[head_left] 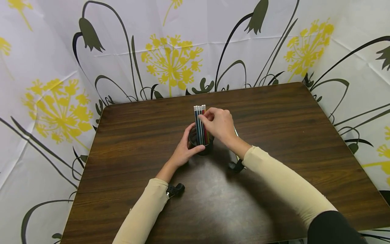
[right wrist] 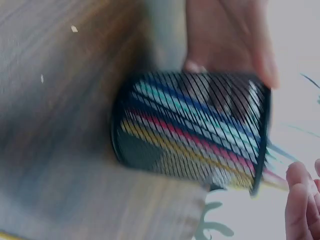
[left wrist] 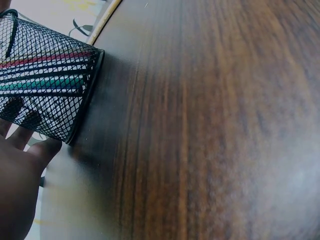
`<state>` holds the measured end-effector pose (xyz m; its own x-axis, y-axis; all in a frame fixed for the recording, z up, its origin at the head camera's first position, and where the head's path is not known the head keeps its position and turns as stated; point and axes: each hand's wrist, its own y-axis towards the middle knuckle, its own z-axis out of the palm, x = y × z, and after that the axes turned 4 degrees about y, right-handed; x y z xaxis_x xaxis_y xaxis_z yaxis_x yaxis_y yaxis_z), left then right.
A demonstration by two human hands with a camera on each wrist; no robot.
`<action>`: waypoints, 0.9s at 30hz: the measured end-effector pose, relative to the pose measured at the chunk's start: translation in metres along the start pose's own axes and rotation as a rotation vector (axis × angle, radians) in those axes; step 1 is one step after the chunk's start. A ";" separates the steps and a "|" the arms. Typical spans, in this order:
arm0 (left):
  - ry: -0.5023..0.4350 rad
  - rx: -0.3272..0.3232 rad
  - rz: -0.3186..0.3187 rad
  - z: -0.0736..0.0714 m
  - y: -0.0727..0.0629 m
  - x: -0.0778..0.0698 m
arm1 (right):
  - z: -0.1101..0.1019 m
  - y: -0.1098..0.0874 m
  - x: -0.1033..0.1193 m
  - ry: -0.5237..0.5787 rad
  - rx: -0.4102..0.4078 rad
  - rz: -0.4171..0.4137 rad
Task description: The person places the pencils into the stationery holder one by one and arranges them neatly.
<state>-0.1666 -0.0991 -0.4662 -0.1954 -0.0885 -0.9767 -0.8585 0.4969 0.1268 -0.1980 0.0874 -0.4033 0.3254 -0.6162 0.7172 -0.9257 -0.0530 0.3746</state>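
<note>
Both hands at a black mesh cup [head_left: 206,150] of pencils [head_left: 199,130] — mid-frame on a dark wood-grain table.

The table [head_left: 137,135] fills most of the head view's middle and lower part, streaked with grain, a pale glare [head_left: 210,189] spreading at lower centre. Behind it, across the top and down both sides, hangs creased white cloth [head_left: 118,67] printed with yellow flower heads and drooping dark-green bells. The left hand [head_left: 182,149] curls round the cup's left side, grasping it. The right hand [head_left: 220,124] is at the pencils' upper ends, fingers bent — whether they pinch one, I cannot tell. The pencils stand in the cup, pale erasers up. A thin yellowish stick [left wrist: 105,21] lies right of the cup in the head view, partly behind the right forearm.
</note>
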 end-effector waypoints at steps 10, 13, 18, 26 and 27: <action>0.005 -0.018 0.018 0.003 0.001 -0.001 | -0.045 0.004 -0.057 -0.064 0.047 0.256; 0.000 -0.015 0.015 0.002 0.001 0.000 | -0.049 -0.004 -0.078 -0.127 0.168 0.360; -0.013 -0.014 0.022 0.002 0.001 0.001 | -0.049 -0.014 -0.105 -0.172 0.320 0.481; 0.002 -0.011 0.030 0.002 0.001 0.001 | -0.047 -0.019 -0.119 -0.217 0.397 0.522; 0.004 -0.010 0.026 0.002 0.001 0.001 | -0.047 -0.019 -0.118 -0.233 0.405 0.519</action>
<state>-0.1671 -0.0971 -0.4670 -0.2200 -0.0790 -0.9723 -0.8575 0.4908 0.1542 -0.2097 0.1981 -0.4679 -0.1862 -0.7913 0.5823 -0.9642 0.0333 -0.2630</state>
